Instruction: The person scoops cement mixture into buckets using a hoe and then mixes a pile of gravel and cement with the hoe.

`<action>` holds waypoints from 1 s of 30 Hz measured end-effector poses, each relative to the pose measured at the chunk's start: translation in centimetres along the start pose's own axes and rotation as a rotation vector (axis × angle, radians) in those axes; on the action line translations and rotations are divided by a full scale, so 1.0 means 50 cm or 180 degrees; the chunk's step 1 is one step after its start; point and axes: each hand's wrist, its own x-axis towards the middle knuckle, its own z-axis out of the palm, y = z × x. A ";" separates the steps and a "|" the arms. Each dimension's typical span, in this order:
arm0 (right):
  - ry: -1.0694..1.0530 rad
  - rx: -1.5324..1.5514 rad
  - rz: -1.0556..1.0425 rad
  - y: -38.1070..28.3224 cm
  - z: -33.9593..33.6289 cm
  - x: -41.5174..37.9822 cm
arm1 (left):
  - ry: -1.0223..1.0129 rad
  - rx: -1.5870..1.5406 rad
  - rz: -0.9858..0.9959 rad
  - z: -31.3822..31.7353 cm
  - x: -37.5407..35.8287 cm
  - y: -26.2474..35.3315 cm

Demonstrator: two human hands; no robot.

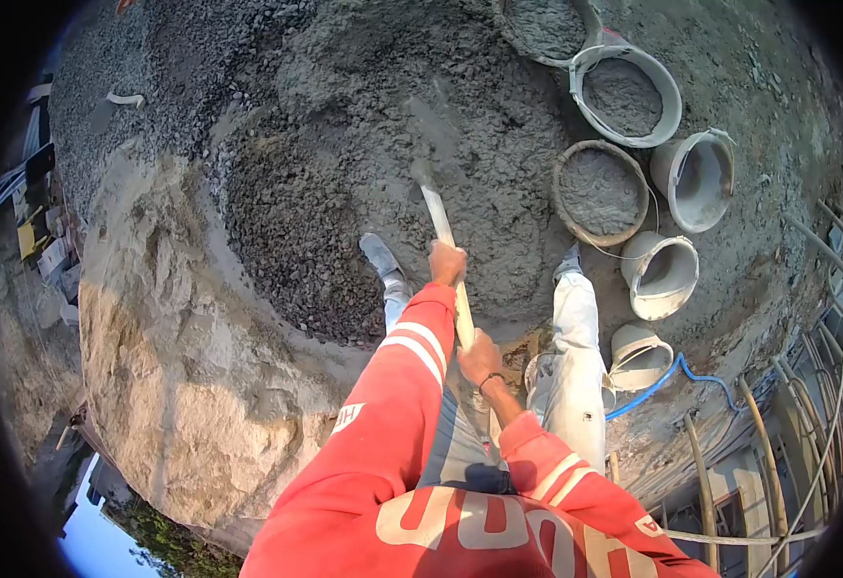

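Observation:
My left hand [447, 262] is wrapped round the wooden handle of a shovel [437, 214], partway down its length. Lower in the view, nearer my body, my right hand [480, 356] grips the same handle and has a dark band at its wrist. The shovel's far end, coated in grey, reaches into the wet concrete mix [498, 183], so the blade's outline is hard to make out. Coarse dark gravel [291, 250] borders the mix on the left. My feet stand apart, one on either side of the handle.
To the right stand a bucket full of mix [601, 193] and another filled bucket [625, 96]. Hollow buckets lie tipped nearby, one a white bucket [664, 277]. A blue hose [648, 405] and wooden poles [766, 453] are at lower right. A sand heap [171, 376] rises at left.

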 end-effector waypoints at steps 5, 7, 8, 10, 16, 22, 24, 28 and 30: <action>-0.0270 -0.0432 0.0360 0.111 0.015 -0.120 | -0.1232 -0.0006 -0.0464 0.199 -0.084 -0.280; -0.0253 -0.0334 0.0229 0.167 0.031 -0.111 | -0.1892 -0.0307 -0.0422 0.242 -0.080 -0.329; -0.0161 -0.0316 0.0261 0.154 0.020 -0.111 | -0.2040 -0.1216 -0.0735 0.253 -0.089 -0.351; -0.0469 -0.0165 0.0420 0.080 -0.035 -0.142 | -0.2300 -0.2972 -0.1413 0.260 -0.098 -0.367; -0.0664 0.0145 0.0175 0.042 -0.231 -0.268 | -0.2316 -0.3014 -0.2094 0.185 -0.106 -0.161; -0.0369 0.0195 -0.0552 0.115 -0.477 -0.454 | -0.1533 -0.3310 -0.1345 0.109 -0.163 0.152; -0.0292 0.0441 -0.0733 0.184 -0.516 -0.459 | -0.1311 -0.3161 -0.0730 0.066 -0.276 0.294; 0.0507 0.0053 -0.1069 0.348 -0.539 -0.369 | -0.1489 -0.3514 0.0331 0.083 -0.400 0.475; 0.1097 -0.0123 -0.1491 0.454 -0.522 -0.219 | -0.1583 -0.3453 0.0749 0.149 -0.394 0.542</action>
